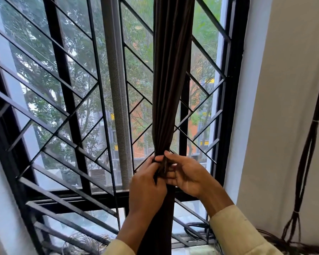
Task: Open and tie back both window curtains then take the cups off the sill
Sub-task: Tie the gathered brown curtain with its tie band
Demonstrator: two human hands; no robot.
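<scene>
Head view: a dark brown curtain (170, 80) is bunched into one narrow column in front of the black window grille (68, 100), right of centre. It's pinched at its narrowest point by the left hand (146, 181) and the right hand (187, 176), fingers curled round the folds.

Bare left hand (147, 183) and right hand (188, 175); cream long sleeves (234, 230), perhaps cotton.
</scene>
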